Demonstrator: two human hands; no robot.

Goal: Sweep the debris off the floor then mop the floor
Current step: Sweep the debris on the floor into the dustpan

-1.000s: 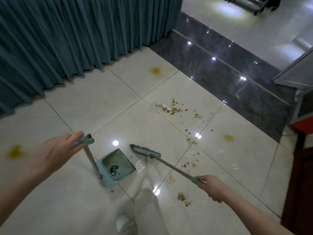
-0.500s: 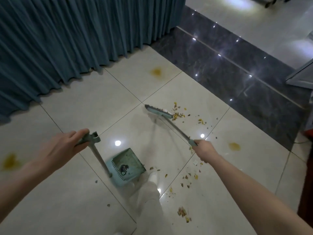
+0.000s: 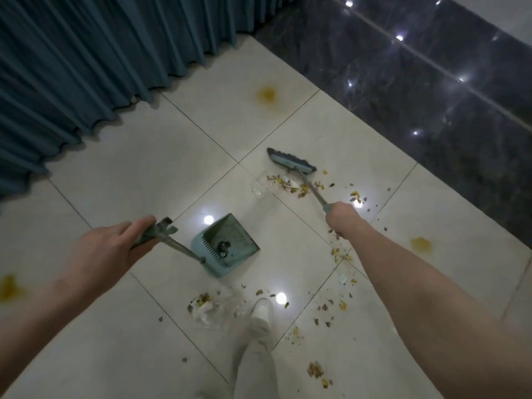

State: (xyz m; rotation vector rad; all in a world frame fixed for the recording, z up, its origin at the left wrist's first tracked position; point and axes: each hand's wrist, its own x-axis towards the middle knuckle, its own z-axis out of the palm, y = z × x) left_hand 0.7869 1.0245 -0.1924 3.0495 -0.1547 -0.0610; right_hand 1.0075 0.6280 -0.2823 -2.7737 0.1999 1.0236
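My left hand point(image 3: 112, 249) grips the top of the long handle of a pale green dustpan point(image 3: 227, 247), which stands on the cream floor tiles with a dark clump inside. My right hand point(image 3: 341, 218) grips the handle of a green broom; the broom head point(image 3: 290, 161) rests on the floor just beyond a pile of yellow-brown debris point(image 3: 288, 184). More debris point(image 3: 339, 254) trails under my right forearm toward my foot. Another clump with crumpled clear plastic point(image 3: 205, 308) lies just in front of the dustpan's near side.
A teal curtain point(image 3: 100, 67) hangs along the far left. A dark polished stone strip point(image 3: 417, 96) borders the tiles on the right. Yellow stains point(image 3: 266, 95) mark the floor at the top, at the right point(image 3: 421, 244) and at the left point(image 3: 8, 286). My white shoe point(image 3: 262, 311) stands below the dustpan.
My right arm has reached outward, carrying the broom head from beside the dustpan to the far side of the debris pile. The dustpan and my left hand have stayed in place.
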